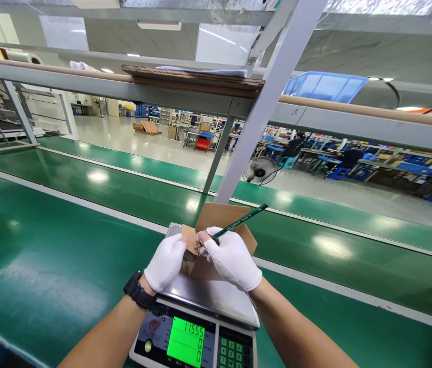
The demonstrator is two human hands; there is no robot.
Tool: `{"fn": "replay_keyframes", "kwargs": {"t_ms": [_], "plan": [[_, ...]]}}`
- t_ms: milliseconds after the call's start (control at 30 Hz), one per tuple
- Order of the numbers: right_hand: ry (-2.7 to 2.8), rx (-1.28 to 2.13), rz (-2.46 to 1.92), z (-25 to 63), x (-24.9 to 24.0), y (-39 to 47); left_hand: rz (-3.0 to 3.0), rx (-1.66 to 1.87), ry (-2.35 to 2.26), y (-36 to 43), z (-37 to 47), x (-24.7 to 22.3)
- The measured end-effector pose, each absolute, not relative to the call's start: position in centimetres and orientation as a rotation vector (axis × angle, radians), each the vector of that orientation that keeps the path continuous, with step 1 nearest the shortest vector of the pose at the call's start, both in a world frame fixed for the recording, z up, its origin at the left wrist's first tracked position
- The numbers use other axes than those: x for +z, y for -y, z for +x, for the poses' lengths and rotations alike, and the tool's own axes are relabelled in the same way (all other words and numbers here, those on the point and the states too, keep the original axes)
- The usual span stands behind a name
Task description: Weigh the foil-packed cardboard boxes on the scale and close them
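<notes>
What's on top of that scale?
An open cardboard box rests on the metal plate. The left hand and right hand hide most of the box's inside, and the box covers the plate beneath it.

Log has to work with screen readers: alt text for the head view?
A gloved left hand pinches a flap of an open box on a scale, while the gloved right hand holds a green pencil. The scale's display glows green. The scale stands on a green surface, with a workshop floor beyond.
</notes>
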State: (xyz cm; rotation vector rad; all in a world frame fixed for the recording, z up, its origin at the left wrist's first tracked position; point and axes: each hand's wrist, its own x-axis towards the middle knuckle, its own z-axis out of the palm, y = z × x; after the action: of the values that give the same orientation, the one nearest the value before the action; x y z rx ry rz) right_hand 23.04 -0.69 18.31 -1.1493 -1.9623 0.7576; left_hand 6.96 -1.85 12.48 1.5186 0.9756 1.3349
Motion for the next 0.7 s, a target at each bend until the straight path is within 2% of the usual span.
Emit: {"fn": "replay_keyframes", "kwargs": {"t_ms": [467, 633, 700], "plan": [[1.964, 0.672, -1.133, 22.7, 18.2, 0.6, 1.54, 1.339, -1.024, 1.7, 7.1, 12.5], [1.565, 0.815, -0.946, 24.8, 18.4, 2.5, 1.483, 1.425, -1.169, 1.6, 6.5, 11.8], [1.308, 0.732, -0.832, 27.0, 17.9, 2.7, 1.348, 1.464, -1.176, 1.4, 5.8, 11.6]]}}
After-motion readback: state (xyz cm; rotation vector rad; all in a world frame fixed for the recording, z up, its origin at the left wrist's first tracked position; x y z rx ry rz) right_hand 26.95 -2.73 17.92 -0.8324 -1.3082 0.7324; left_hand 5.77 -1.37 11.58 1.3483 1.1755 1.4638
